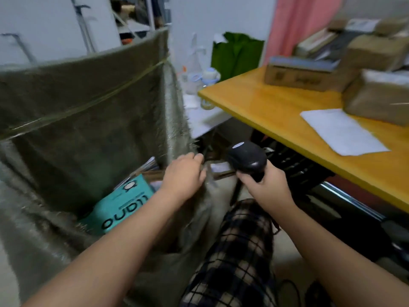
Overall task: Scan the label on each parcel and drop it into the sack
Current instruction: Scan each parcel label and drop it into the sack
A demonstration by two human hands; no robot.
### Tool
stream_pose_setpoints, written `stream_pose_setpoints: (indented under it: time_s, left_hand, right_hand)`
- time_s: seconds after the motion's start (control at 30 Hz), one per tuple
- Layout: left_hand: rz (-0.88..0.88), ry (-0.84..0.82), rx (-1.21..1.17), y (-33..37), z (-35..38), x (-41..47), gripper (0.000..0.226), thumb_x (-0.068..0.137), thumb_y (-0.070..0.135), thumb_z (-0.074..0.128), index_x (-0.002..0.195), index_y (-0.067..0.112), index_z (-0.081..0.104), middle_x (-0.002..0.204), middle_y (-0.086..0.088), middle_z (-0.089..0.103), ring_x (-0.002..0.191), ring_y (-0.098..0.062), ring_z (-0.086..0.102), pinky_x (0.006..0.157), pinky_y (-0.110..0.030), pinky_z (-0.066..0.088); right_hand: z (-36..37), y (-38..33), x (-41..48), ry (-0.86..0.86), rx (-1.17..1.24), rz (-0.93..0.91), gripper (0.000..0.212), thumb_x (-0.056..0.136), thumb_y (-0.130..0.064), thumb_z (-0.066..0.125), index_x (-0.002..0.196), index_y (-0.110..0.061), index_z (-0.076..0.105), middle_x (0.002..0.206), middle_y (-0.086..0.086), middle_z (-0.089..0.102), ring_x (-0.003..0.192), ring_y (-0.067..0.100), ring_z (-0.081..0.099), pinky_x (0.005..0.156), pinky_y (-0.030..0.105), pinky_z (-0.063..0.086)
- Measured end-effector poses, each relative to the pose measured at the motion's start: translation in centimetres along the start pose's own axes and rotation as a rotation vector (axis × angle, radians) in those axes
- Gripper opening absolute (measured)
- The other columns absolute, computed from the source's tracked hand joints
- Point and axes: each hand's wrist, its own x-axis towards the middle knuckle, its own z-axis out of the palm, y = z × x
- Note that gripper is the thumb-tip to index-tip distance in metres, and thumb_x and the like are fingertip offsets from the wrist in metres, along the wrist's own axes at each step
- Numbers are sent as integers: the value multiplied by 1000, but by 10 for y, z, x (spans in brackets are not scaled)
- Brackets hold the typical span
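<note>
A large grey-green woven sack [84, 111] stands open on the left. Inside it lie a teal box [119, 207] with white lettering and other parcels, partly hidden behind my left arm. My left hand [183, 173] hovers over the sack's right rim with its fingers curled downward; no parcel shows in it. My right hand [263, 185] grips a black barcode scanner [247, 158] just right of the sack, below the table edge. Several brown cardboard parcels [309, 74] are piled on the yellow table [272, 109] at the upper right.
A white flat envelope [343, 131] lies on the table near its front edge. A green bag [236, 54] and bottles [205, 78] stand behind the sack on a lower white surface. My plaid-clad knee [241, 251] is below the hands. A pink curtain [294, 25] hangs at the back.
</note>
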Motion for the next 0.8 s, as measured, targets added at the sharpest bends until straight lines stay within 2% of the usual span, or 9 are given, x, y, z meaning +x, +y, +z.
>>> stream_pose_setpoints:
  time_s: [0.13, 0.2, 0.33, 0.4, 0.47, 0.57, 0.63, 0.73, 0.8]
  left_hand:
    - [207, 100, -133, 80, -15, 34, 29, 98, 36, 44, 117, 17, 53, 110, -4, 56, 104, -25, 52, 80, -37, 45]
    - [297, 115, -180, 119, -18, 47, 28, 99, 36, 43, 118, 17, 52, 109, -3, 55, 103, -24, 52, 77, -34, 45]
    - [459, 115, -232, 180, -15, 63, 26, 98, 33, 45, 115, 15, 55, 109, -4, 56, 104, -25, 50, 77, -35, 43]
    - [554, 147, -229, 206, -12, 72, 30, 97, 34, 47, 118, 14, 55, 113, -5, 56, 107, -25, 49, 82, -35, 41]
    - [611, 148, -197, 228, -11, 82, 41, 97, 42, 46, 127, 15, 52, 126, -5, 53, 118, -25, 46, 92, -35, 37]
    - [631, -27, -63, 242, -5, 98, 80, 88, 69, 37, 147, 15, 32, 153, -6, 31, 141, -25, 25, 113, -39, 22]
    - [652, -77, -11, 240, -3, 103, 93, 79, 78, 39, 148, 16, 30, 153, -5, 33, 139, -24, 29, 113, -39, 22]
    - [717, 33, 39, 228, -1, 103, 73, 81, 66, 55, 136, 19, 45, 135, -1, 49, 124, -21, 44, 101, -34, 30]
    - [782, 104, -5, 220, 0, 99, 49, 88, 44, 61, 129, 18, 55, 125, -3, 56, 115, -24, 49, 94, -33, 33]
  right_hand:
    - [-80, 22, -7, 222, 27, 54, 28, 82, -31, 73, 103, -15, 63, 63, -6, 55, 55, 4, 47, 52, 17, 36]
    - [-113, 34, -16, 304, 42, 68, 26, 81, -34, 74, 97, -16, 63, 60, 2, 57, 54, 17, 55, 52, 32, 44]
    - [-160, 56, -29, 400, -80, 119, 22, 81, -32, 73, 94, -17, 62, 55, -12, 46, 53, 7, 44, 51, 25, 29]
    - [-179, 64, -31, 451, -119, 167, 22, 81, -34, 72, 94, -21, 59, 60, -10, 49, 60, 13, 48, 55, 28, 33]
    - [-192, 71, -31, 484, -96, 202, 21, 82, -34, 71, 96, -24, 59, 69, -8, 55, 72, 18, 55, 62, 30, 38]
    - [-197, 77, -33, 471, -1, 175, 30, 77, -42, 69, 98, -21, 65, 79, -1, 66, 79, 21, 61, 67, 34, 45]
    - [-197, 79, -34, 441, 43, 164, 33, 75, -42, 68, 98, -18, 68, 81, 8, 69, 77, 23, 63, 70, 39, 48]
    - [-199, 79, -34, 425, 130, 184, 22, 82, -28, 72, 96, -13, 66, 67, 6, 63, 59, 14, 62, 65, 41, 49]
    - [-198, 79, -35, 429, 152, 189, 31, 76, -38, 71, 95, -14, 66, 62, 5, 62, 56, 16, 63, 64, 42, 50]
